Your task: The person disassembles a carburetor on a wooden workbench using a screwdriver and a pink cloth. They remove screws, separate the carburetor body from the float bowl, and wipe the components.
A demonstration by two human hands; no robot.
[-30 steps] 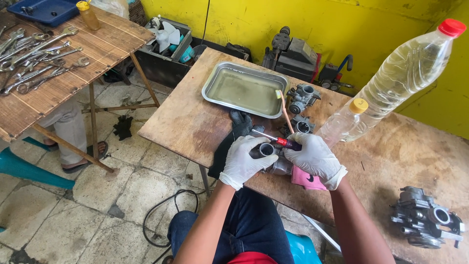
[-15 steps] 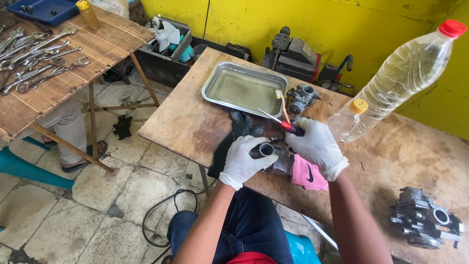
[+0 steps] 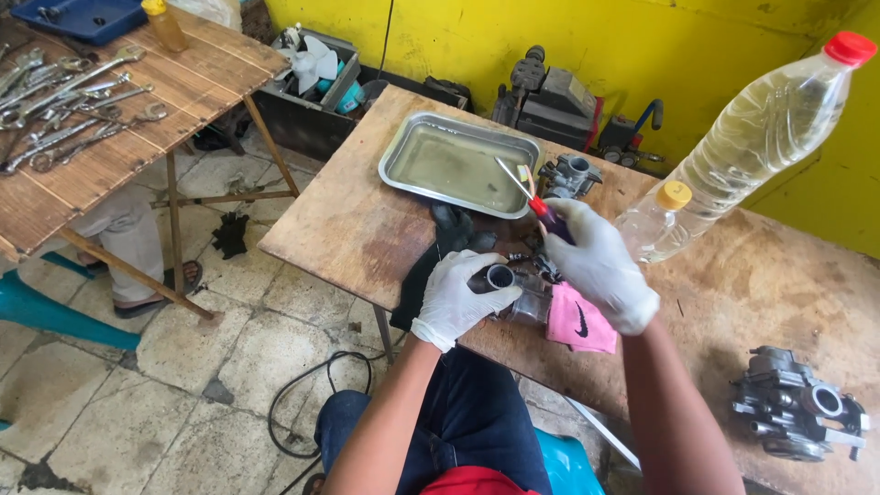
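Note:
Both my hands wear white gloves. My left hand (image 3: 461, 293) grips a grey metal carburetor (image 3: 513, 289) near the front edge of the wooden table (image 3: 348, 229), its round bore facing up. My right hand (image 3: 596, 261) holds a thin screwdriver with a red handle (image 3: 530, 194), its shaft pointing up and away over the steel tray (image 3: 458, 165). A pink cloth (image 3: 582, 321) lies under my right wrist. A black cloth (image 3: 440, 252) lies under and behind the carburetor.
The tray holds a shallow liquid. A second carburetor part (image 3: 568, 174) sits behind it and another carburetor (image 3: 802, 412) lies at the right. Two clear plastic bottles (image 3: 761, 137) stand beside. A slatted table with wrenches (image 3: 64, 101) stands left, a person's leg below it.
My right hand has lifted off the carburetor and swung the screwdriver tip up toward the tray. My left hand keeps its grip on the carburetor.

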